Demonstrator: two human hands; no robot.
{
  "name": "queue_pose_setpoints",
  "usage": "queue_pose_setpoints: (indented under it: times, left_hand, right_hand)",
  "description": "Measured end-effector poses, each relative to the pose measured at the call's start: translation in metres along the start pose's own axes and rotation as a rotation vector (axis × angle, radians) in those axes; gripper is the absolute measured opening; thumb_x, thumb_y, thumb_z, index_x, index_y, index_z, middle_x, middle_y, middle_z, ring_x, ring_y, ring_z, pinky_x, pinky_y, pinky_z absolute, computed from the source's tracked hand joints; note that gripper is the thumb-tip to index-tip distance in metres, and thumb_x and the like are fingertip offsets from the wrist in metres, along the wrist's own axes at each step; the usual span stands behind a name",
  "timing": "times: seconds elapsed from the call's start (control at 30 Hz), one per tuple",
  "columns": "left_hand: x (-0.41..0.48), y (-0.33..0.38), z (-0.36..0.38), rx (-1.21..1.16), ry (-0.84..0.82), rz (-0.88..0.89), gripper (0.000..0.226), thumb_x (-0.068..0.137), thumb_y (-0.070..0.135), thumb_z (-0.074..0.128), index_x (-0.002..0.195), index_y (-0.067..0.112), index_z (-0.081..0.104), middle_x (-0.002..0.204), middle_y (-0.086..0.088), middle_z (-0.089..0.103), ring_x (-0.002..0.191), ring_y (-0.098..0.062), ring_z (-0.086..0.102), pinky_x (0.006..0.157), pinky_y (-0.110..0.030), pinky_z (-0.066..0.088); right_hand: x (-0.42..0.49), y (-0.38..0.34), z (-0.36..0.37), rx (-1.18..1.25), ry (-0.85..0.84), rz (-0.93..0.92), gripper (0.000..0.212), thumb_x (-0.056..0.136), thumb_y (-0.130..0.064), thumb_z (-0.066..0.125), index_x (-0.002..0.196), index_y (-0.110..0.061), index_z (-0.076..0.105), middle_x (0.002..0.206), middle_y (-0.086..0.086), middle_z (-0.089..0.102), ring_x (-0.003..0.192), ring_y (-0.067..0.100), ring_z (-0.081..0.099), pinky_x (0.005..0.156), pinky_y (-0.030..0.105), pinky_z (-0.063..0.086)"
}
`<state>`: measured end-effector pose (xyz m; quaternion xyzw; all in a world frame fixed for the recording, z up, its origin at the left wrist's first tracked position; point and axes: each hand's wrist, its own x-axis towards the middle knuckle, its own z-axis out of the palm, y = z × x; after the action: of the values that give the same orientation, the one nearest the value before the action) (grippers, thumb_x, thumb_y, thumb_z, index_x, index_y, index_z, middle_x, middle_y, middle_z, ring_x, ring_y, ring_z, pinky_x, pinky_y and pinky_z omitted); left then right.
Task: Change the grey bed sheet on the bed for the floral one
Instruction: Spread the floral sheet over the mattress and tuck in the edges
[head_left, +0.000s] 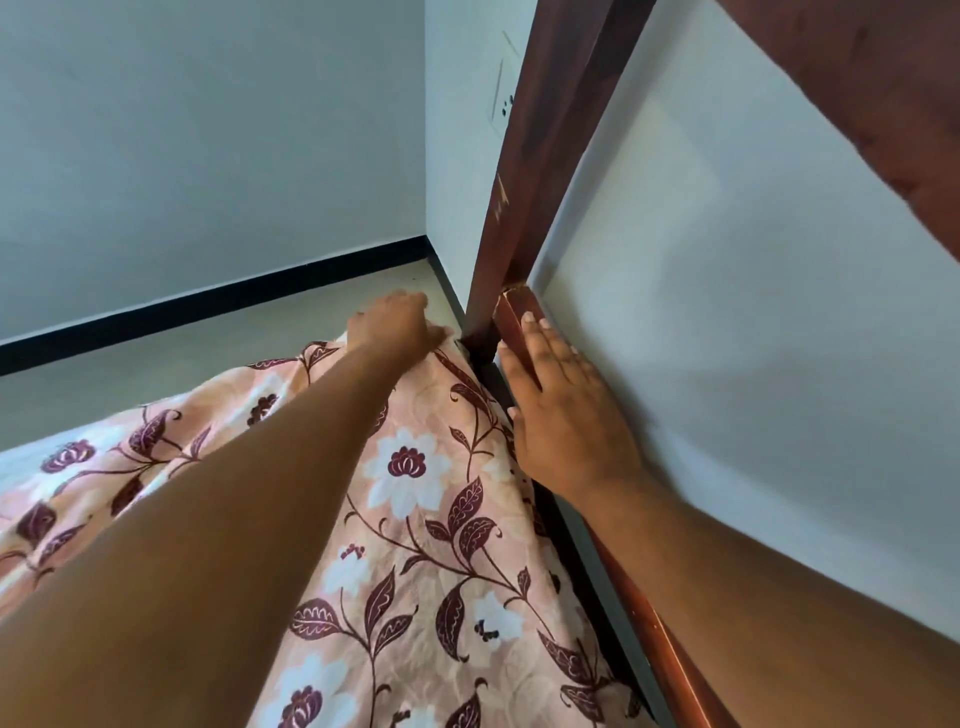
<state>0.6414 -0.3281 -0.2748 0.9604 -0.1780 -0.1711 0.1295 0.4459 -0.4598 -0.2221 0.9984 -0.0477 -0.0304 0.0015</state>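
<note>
The floral sheet (415, 519), peach with white flowers and maroon leaves, covers the bed from the lower left up to its far corner. My left hand (395, 325) is stretched out to that far corner, fingers closed on the sheet's corner next to the wooden post (524, 208). My right hand (561, 415) lies flat with fingers spread along the brown side rail (519, 332), its palm pressing the sheet's edge into the dark gap beside the rail. No grey sheet is in view.
A tall brown bedpost rises at the far corner, and a white panel (753, 312) stands along the bed's right side. Beyond lie pale floor (182, 353), a black skirting strip and white walls with a wall socket (501, 104).
</note>
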Motion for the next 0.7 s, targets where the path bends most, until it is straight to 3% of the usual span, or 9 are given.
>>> queue_pose_setpoints:
  times: [0.07,0.13,0.2,0.3,0.4,0.5,0.6,0.7]
  left_hand:
    - [0.01,0.014,-0.001,0.018,-0.129,0.001,0.045,0.091,0.049,0.067,0.121,0.015,0.067,0.112,-0.008,0.068,0.105,-0.029,0.062,0.084,-0.038,0.05]
    - [0.016,0.021,-0.003,0.065,-0.142,0.01,0.034,0.088,0.046,0.071,0.106,0.017,0.074,0.096,-0.004,0.07,0.091,-0.027,0.064,0.077,-0.035,0.051]
    - [0.021,0.029,-0.003,0.11,-0.064,0.032,0.02,0.088,0.035,0.072,0.104,0.022,0.076,0.101,-0.003,0.071,0.096,-0.029,0.066,0.075,-0.033,0.05]
    - [0.023,0.041,0.001,0.037,0.033,0.035,0.022,0.092,0.019,0.065,0.112,0.017,0.074,0.108,-0.01,0.068,0.099,-0.033,0.066,0.075,-0.034,0.05]
    - [0.021,0.047,0.009,-0.094,0.171,-0.028,0.02,0.097,0.017,0.063,0.112,0.006,0.071,0.108,-0.015,0.065,0.097,-0.035,0.067,0.08,-0.039,0.056]
    - [0.019,0.04,0.017,-0.207,0.293,-0.082,0.019,0.099,0.014,0.06,0.107,0.002,0.072,0.108,-0.016,0.064,0.095,-0.032,0.068,0.08,-0.035,0.052]
    - [0.012,0.034,0.019,-0.28,0.221,-0.064,0.018,0.096,0.006,0.06,0.111,0.005,0.07,0.109,-0.018,0.069,0.102,-0.034,0.066,0.083,-0.035,0.048]
    - [0.007,0.026,0.014,-0.203,0.085,-0.003,0.038,0.095,0.016,0.067,0.131,0.011,0.06,0.127,-0.015,0.064,0.118,-0.034,0.06,0.098,-0.042,0.049]
  right_hand:
    - [0.0,0.008,0.0,-0.001,0.008,0.005,0.065,0.098,-0.025,0.048,0.16,-0.021,0.028,0.169,0.013,0.012,0.157,0.03,0.012,0.123,0.05,0.027]
    - [0.0,0.009,0.0,-0.001,0.015,0.004,0.064,0.099,-0.025,0.047,0.16,-0.021,0.029,0.169,0.013,0.012,0.157,0.029,0.012,0.123,0.05,0.027]
    - [-0.001,0.009,0.0,-0.002,0.011,0.0,0.064,0.098,-0.026,0.046,0.16,-0.021,0.029,0.169,0.013,0.012,0.157,0.029,0.011,0.123,0.05,0.027]
    - [-0.003,0.009,-0.002,-0.011,0.017,-0.007,0.063,0.098,-0.028,0.043,0.159,-0.02,0.03,0.169,0.014,0.014,0.157,0.03,0.012,0.122,0.05,0.027]
    - [-0.006,0.007,-0.003,-0.009,0.034,-0.008,0.062,0.098,-0.027,0.043,0.159,-0.02,0.03,0.168,0.014,0.017,0.156,0.03,0.014,0.121,0.05,0.028]
    - [-0.008,0.007,-0.002,-0.001,0.051,-0.01,0.062,0.097,-0.025,0.043,0.158,-0.02,0.032,0.168,0.014,0.018,0.156,0.029,0.014,0.122,0.049,0.028]
    - [-0.01,0.006,-0.002,0.002,0.058,-0.009,0.063,0.096,-0.026,0.041,0.159,-0.02,0.031,0.168,0.014,0.017,0.156,0.029,0.014,0.122,0.049,0.026]
    - [-0.012,0.005,-0.002,0.016,0.065,-0.01,0.064,0.095,-0.029,0.037,0.159,-0.02,0.031,0.169,0.013,0.016,0.156,0.028,0.014,0.122,0.049,0.027]
